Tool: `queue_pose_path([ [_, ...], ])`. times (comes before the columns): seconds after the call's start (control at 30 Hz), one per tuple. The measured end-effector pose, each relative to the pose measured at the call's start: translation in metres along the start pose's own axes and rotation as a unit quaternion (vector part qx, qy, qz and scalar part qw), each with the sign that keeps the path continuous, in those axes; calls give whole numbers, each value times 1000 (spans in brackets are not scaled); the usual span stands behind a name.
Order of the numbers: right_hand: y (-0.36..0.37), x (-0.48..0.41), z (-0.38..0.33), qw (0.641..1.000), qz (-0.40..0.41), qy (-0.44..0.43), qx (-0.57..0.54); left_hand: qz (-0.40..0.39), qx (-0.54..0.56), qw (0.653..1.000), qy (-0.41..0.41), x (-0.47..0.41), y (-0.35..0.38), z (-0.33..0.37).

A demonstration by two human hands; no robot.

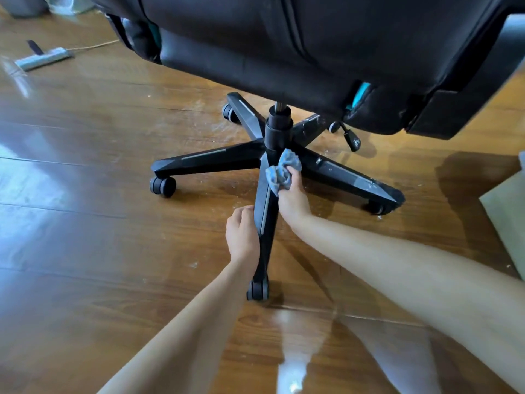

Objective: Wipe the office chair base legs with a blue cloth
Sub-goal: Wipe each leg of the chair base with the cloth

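Glossy brown wood flooring [85,223] fills the foreground, with your two bare forearms reaching in over it. Your left hand [242,236] grips the left edge of the nearest base leg [265,223], fingers curled close together over its rim; the caster [257,290] at that leg's near end sits just beside your wrist. Your right hand [292,194] lies a little farther up the same leg, fingers closed around a bunched blue cloth [281,173], which presses against the leg where it meets the central column [278,129]. To the right, another leg [349,177] carries pale specks and smears, probably dust, though the blur makes it hard to be sure. Two cleaner legs run left and back-left. Above them hangs the black seat [284,38]. Far left on the floor lies a grey flat tool head [44,58].
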State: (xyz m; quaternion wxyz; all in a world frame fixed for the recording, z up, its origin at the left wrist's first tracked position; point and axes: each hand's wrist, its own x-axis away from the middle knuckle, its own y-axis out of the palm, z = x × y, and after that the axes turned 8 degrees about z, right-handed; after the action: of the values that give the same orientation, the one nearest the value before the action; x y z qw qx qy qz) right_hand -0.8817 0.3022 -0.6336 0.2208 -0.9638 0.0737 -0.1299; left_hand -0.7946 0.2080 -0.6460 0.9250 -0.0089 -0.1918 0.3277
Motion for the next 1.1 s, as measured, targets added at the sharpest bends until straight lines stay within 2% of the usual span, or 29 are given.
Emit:
queue_pose_path([
  [0.1,1,-7,3,1000,-9,6,-13,-7,-18,999,43,1,3,-4],
  [0.23,11,55,37,998,37,0,47,0,-37,998,56,-1,5,-7],
  [0.37,15,94,47,995,13,-89,38,13,-9,998,53,-6,7,-12],
  [0.53,20,13,-11,964,-4,-161,210,14,-7,999,41,-5,6,-10],
  [0.67,27,-10,-36,946,3,-198,257,12,-13,1000,24,-2,6,-5],
  [0.77,18,22,-9,930,21,-252,268,16,-4,999,28,-1,4,-6],
  [0.87,3,64,29,915,-30,-316,249,20,12,1000,21,-3,4,-10],
  [0.97,-1,80,43,924,-56,-313,210,23,21,999,13,-3,3,-10],
  [1.1,22,36,11,945,21,-238,225,23,8,999,29,-6,5,-10],
])
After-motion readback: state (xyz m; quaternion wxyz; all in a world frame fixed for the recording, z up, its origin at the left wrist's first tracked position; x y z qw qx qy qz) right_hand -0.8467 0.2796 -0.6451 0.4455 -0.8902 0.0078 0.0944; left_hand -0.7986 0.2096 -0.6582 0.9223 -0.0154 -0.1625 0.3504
